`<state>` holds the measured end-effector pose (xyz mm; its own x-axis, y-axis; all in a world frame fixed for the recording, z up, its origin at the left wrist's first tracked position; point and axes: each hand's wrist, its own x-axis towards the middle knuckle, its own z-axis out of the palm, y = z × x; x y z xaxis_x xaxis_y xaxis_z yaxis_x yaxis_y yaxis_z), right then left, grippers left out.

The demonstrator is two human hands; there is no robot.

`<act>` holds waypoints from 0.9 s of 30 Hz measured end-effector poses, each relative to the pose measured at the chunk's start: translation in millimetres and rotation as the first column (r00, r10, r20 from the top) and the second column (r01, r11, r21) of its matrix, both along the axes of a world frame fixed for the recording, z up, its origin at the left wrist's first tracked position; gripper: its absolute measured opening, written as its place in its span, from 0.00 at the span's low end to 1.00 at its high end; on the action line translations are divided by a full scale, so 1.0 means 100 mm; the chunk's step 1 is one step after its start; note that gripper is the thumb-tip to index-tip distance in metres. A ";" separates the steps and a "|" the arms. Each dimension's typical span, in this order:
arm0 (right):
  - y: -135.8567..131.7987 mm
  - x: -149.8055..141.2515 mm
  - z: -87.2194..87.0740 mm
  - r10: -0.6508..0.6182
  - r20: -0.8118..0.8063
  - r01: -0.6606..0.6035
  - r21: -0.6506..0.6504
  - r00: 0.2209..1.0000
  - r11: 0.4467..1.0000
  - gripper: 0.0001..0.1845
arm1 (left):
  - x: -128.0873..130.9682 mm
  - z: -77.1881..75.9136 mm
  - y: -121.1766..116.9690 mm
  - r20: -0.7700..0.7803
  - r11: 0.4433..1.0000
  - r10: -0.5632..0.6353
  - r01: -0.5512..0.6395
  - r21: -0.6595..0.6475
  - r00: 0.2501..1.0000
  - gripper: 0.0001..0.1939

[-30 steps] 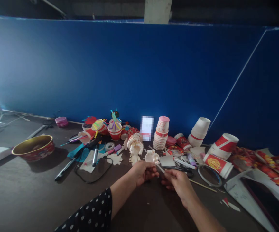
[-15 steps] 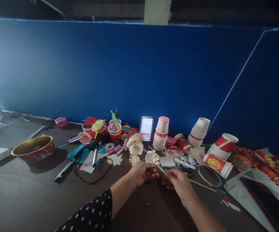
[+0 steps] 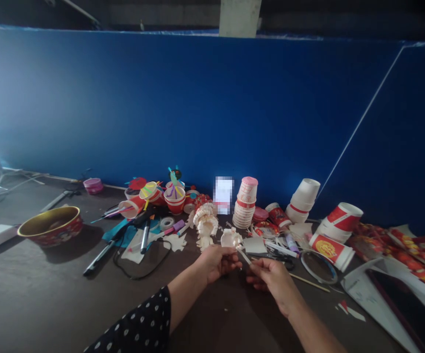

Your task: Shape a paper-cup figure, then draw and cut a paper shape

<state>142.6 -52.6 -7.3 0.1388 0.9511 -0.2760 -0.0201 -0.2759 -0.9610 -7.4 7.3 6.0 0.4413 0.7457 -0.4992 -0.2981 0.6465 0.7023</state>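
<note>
Held piece: a fringed white paper cup [image 3: 230, 239] with curled strips along its edge, raised in the air over the tabletop [image 3: 50, 294].
Left hand: the left hand [image 3: 217, 263] is just below the fringed white paper cup, its fingers [image 3: 230, 262] closed around the cup's lower part; a dark sleeve with white dots [image 3: 135, 321] covers the arm.
Right hand: the right hand [image 3: 273, 282] is just beside the cup, its fingers [image 3: 258, 267] pinching a narrow pale strip [image 3: 244, 256], whose end reaches the cup's fringe. What the strip is made of is hard to tell.
Handling: the cup probably weighs very little, and its thin curls look easy to crush or tear. The plain lower part seems the safer place to hold.
Nearby: beyond the cup stands a curled paper-cup figure [image 3: 205, 225]. A stack of paper cups [image 3: 244, 208] is further back, and a white paper square [image 3: 254, 245] and scissors [image 3: 274, 258] lie just to the right.
Further out: a gold-lined red bowl [image 3: 50, 225] sits well left of the cup, and red-printed paper cups [image 3: 332, 247] lie well right.
Room: open tabletop lies below the cup; the clutter is thickest behind and beside it, against a blue wall [image 3: 197, 108].
</note>
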 end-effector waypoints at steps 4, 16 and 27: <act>-0.01 0.00 0.01 0.001 0.010 -0.001 0.013 1.000 1.000 0.15 | 0.00 0.01 -0.01 -0.008 1.000 0.003 -0.003 0.006 1.000 0.06; 0.00 0.00 0.01 0.009 0.028 -0.010 0.016 1.000 1.000 0.14 | 0.00 0.00 -0.01 -0.012 1.000 -0.003 0.003 0.002 1.000 0.06; -0.01 -0.03 0.03 -0.025 0.056 0.025 -0.001 0.998 1.000 0.13 | 0.01 -0.03 0.00 -0.009 1.000 -0.009 0.009 0.026 1.000 0.04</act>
